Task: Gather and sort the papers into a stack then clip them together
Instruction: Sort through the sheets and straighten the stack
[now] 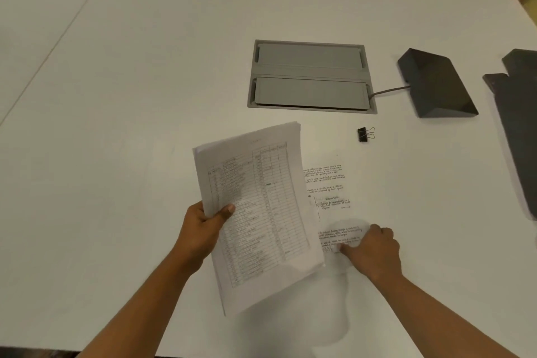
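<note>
My left hand (203,227) grips a stack of papers (258,206) by its left edge, thumb on top; the top sheet shows a printed table, and the stack is lifted and tilted above the white table (145,67). To its right a single handwritten sheet (328,183) lies flat on the table. My right hand (372,250) is on that sheet's lower part, fingers curled and pinching the paper, which bulges up there. A black binder clip (364,134) lies beyond the sheet, untouched.
A grey cable hatch (311,75) is set into the table behind the papers. A dark wedge-shaped device (436,84) with a cable stands to its right, and another dark object (520,125) lies at the right edge.
</note>
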`<action>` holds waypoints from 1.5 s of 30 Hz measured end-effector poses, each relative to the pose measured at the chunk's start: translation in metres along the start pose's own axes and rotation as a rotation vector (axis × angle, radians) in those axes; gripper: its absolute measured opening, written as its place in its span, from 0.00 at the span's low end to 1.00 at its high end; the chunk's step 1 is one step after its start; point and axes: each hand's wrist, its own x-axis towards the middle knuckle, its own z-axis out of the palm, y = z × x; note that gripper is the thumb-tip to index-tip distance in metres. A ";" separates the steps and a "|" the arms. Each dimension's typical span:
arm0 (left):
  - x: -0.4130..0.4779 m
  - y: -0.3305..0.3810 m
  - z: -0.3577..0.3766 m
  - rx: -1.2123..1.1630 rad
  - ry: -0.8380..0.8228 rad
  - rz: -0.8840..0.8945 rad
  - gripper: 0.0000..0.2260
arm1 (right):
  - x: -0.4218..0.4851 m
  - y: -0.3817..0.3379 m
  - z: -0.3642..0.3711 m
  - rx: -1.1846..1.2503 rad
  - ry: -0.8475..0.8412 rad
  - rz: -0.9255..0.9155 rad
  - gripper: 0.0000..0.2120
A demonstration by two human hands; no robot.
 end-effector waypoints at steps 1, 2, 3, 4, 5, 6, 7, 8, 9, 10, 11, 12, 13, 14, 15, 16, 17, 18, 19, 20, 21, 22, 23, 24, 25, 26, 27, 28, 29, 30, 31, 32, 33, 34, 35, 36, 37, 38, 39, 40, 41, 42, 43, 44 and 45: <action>0.000 -0.003 -0.002 0.008 0.009 -0.023 0.11 | -0.001 -0.001 0.002 -0.007 0.007 0.008 0.41; -0.001 -0.005 -0.004 0.010 0.016 -0.041 0.12 | 0.000 -0.002 0.004 0.003 0.005 0.018 0.41; -0.001 -0.007 -0.005 0.004 0.022 -0.052 0.12 | 0.002 -0.001 0.005 0.045 0.003 0.028 0.41; -0.001 -0.009 -0.007 -0.009 0.029 -0.059 0.13 | 0.004 -0.001 0.005 0.122 -0.008 0.045 0.41; -0.001 -0.010 -0.009 -0.022 0.037 -0.064 0.13 | 0.007 0.000 0.005 0.211 -0.025 0.067 0.39; -0.001 -0.012 -0.010 -0.035 0.046 -0.070 0.14 | 0.008 0.001 0.004 0.276 -0.032 0.086 0.36; -0.001 -0.013 -0.012 -0.045 0.054 -0.075 0.14 | 0.009 0.002 0.002 0.319 -0.026 0.093 0.31; -0.001 -0.014 -0.014 -0.053 0.063 -0.079 0.14 | 0.010 0.003 0.000 0.336 -0.015 0.071 0.23; 0.000 -0.015 -0.015 -0.057 0.067 -0.081 0.14 | 0.010 0.005 -0.003 0.342 -0.003 0.038 0.15; 0.001 -0.016 -0.018 -0.059 0.073 -0.084 0.15 | 0.009 0.006 -0.007 0.362 0.007 0.014 0.09; 0.001 -0.017 -0.021 -0.059 0.078 -0.088 0.15 | 0.011 0.008 -0.010 0.394 0.020 0.001 0.08; 0.002 -0.018 -0.025 -0.057 0.084 -0.092 0.15 | 0.012 0.010 -0.015 0.437 0.037 0.000 0.12; 0.003 -0.019 -0.029 -0.053 0.090 -0.094 0.15 | 0.013 0.012 -0.020 0.493 0.068 0.005 0.16; 0.004 -0.020 -0.033 -0.049 0.097 -0.096 0.15 | 0.014 0.014 -0.026 0.553 0.096 -0.004 0.17; 0.005 -0.021 -0.037 -0.048 0.105 -0.096 0.15 | 0.013 0.015 -0.035 0.632 0.121 -0.029 0.13; 0.006 -0.022 -0.041 -0.049 0.113 -0.097 0.15 | 0.011 0.015 -0.043 0.728 0.139 -0.044 0.07; 0.007 -0.023 -0.044 -0.052 0.122 -0.099 0.15 | 0.009 0.014 -0.053 0.821 0.162 -0.052 0.04; 0.008 -0.023 -0.046 -0.055 0.130 -0.101 0.15 | 0.006 0.013 -0.063 0.910 0.189 -0.047 0.06; 0.009 -0.024 -0.047 -0.060 0.134 -0.102 0.15 | 0.004 0.013 -0.071 0.993 0.195 -0.038 0.07; 0.010 -0.024 -0.047 -0.064 0.135 -0.103 0.15 | 0.000 0.012 -0.078 1.068 0.175 -0.046 0.05; 0.010 -0.024 -0.046 -0.070 0.131 -0.105 0.15 | -0.004 0.011 -0.083 1.116 0.142 -0.065 0.04; 0.010 -0.024 -0.044 -0.074 0.123 -0.106 0.15 | -0.010 0.009 -0.086 1.142 0.107 -0.097 0.07; 0.010 -0.024 -0.040 -0.078 0.112 -0.105 0.16 | -0.014 0.007 -0.085 1.157 0.072 -0.124 0.10; 0.010 -0.023 -0.036 -0.085 0.097 -0.102 0.16 | -0.019 0.005 -0.083 1.153 0.042 -0.155 0.12; 0.010 -0.022 -0.030 -0.093 0.079 -0.100 0.16 | -0.026 0.001 -0.080 1.150 0.006 -0.184 0.13; 0.010 -0.020 -0.024 -0.105 0.060 -0.102 0.16 | -0.031 -0.003 -0.076 1.140 -0.027 -0.209 0.14; 0.009 -0.019 -0.018 -0.118 0.038 -0.103 0.16 | -0.035 -0.007 -0.072 1.130 -0.059 -0.224 0.13; 0.009 -0.018 -0.012 -0.130 0.018 -0.105 0.16 | -0.039 -0.011 -0.067 1.101 -0.082 -0.250 0.11; 0.009 -0.016 -0.005 -0.140 0.003 -0.104 0.16 | -0.042 -0.016 -0.063 1.065 -0.102 -0.274 0.08; 0.009 -0.015 0.001 -0.141 -0.005 -0.104 0.15 | -0.045 -0.020 -0.059 1.027 -0.123 -0.307 0.06; 0.009 -0.013 0.007 -0.130 -0.011 -0.100 0.14 | -0.047 -0.024 -0.056 0.994 -0.141 -0.332 0.05; 0.009 -0.012 0.012 -0.109 -0.023 -0.092 0.12 | -0.049 -0.028 -0.053 0.965 -0.158 -0.352 0.04; 0.008 -0.010 0.016 -0.088 -0.043 -0.082 0.10 | -0.051 -0.031 -0.050 0.930 -0.174 -0.362 0.04; 0.007 -0.008 0.020 -0.074 -0.068 -0.073 0.09 | -0.051 -0.033 -0.048 0.860 -0.160 -0.380 0.04; 0.006 -0.004 0.023 -0.068 -0.093 -0.067 0.09 | -0.050 -0.035 -0.047 0.734 -0.112 -0.410 0.06; 0.004 -0.001 0.026 -0.070 -0.117 -0.064 0.10 | -0.048 -0.035 -0.046 0.580 -0.034 -0.449 0.10; 0.004 0.002 0.028 -0.076 -0.143 -0.058 0.10 | -0.044 -0.036 -0.046 0.471 0.035 -0.481 0.17; 0.003 0.005 0.029 -0.083 -0.165 -0.054 0.11 | -0.040 -0.036 -0.047 0.442 0.056 -0.483 0.24; 0.002 0.009 0.031 -0.085 -0.181 -0.047 0.12 | -0.037 -0.039 -0.051 0.474 0.017 -0.442 0.31; 0.002 0.011 0.032 -0.087 -0.192 -0.043 0.12 | -0.033 -0.043 -0.057 0.549 -0.069 -0.374 0.36; 0.002 0.013 0.034 -0.096 -0.204 -0.040 0.12 | -0.029 -0.047 -0.064 0.654 -0.187 -0.310 0.38; 0.001 0.015 0.036 -0.115 -0.207 -0.043 0.11 | -0.025 -0.050 -0.069 0.773 -0.321 -0.271 0.37; 0.000 0.018 0.038 -0.146 -0.193 -0.062 0.10 | -0.022 -0.053 -0.074 0.871 -0.454 -0.249 0.33; 0.000 0.020 0.041 -0.191 -0.167 -0.099 0.12 | -0.021 -0.056 -0.077 0.942 -0.553 -0.247 0.25; 0.001 0.022 0.043 -0.244 -0.154 -0.137 0.16 | -0.022 -0.059 -0.078 0.987 -0.602 -0.260 0.18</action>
